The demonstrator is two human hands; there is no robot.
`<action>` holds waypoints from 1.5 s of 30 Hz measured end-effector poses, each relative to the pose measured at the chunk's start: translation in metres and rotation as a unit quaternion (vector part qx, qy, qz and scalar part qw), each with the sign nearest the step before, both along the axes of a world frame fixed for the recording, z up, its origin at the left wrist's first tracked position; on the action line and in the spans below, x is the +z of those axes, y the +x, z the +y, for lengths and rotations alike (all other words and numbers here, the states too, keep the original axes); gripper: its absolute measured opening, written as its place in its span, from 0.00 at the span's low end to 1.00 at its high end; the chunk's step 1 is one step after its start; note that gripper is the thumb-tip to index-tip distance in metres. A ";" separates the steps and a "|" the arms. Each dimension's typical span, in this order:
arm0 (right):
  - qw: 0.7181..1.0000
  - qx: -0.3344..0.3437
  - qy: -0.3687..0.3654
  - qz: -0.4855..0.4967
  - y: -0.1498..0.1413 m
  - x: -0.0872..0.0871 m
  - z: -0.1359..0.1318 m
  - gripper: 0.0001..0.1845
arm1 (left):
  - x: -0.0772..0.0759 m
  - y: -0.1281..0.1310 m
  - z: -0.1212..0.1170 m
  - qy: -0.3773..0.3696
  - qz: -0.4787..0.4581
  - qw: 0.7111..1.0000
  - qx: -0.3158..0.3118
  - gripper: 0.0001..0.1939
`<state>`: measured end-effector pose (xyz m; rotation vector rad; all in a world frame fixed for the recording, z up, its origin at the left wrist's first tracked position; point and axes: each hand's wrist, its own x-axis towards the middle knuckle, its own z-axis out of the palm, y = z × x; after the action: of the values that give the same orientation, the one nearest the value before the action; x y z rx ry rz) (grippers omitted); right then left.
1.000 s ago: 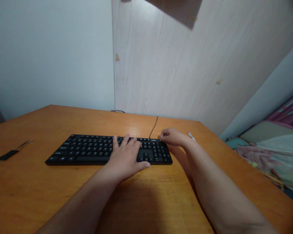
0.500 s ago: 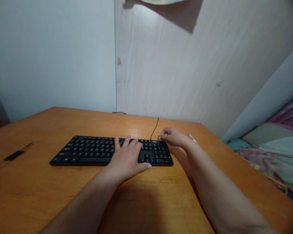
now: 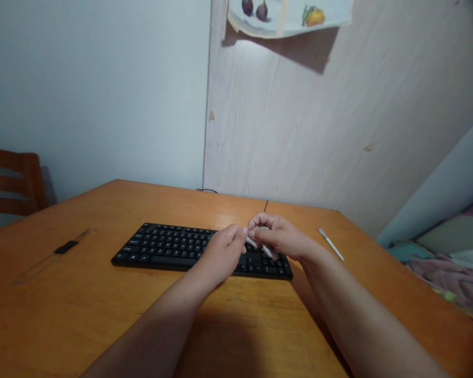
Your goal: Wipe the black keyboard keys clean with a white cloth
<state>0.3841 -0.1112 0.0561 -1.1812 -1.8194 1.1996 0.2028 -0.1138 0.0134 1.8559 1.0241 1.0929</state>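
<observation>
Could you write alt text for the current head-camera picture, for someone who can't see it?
A person's left hand and right hand are close together above a black keyboard, the right holding a crumpled whitish cloth-like piece. On the wooden table, a small black item lies to the left and a slim white stick to the right.

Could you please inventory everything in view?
Table: one, orange, centre
Keyboard: one, black, on table
Cloth: one, whitish, over keyboard
Slim stick: one, white, table right
Looped strip: one, black middle, table left
Cables: two, dark, far table edge
Chair: one, brown, far left
Panel: one, pale, behind table
Fruit picture: one, pale, upper panel
Walls: two, bluish, left and right
Fabrics: several, pink and pale, right
Left hand: one, bare, over keyboard
Right hand: one, bare, holding cloth
</observation>
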 end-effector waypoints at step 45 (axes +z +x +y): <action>0.891 -0.099 0.230 -0.378 0.046 -0.053 0.009 0.08 | 0.003 0.037 -0.074 0.168 0.419 0.887 -0.099 0.15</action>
<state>0.4297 -0.1023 0.0032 -1.6088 -2.2706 0.1282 0.2394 -0.1877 0.0159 2.7547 1.0926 0.3136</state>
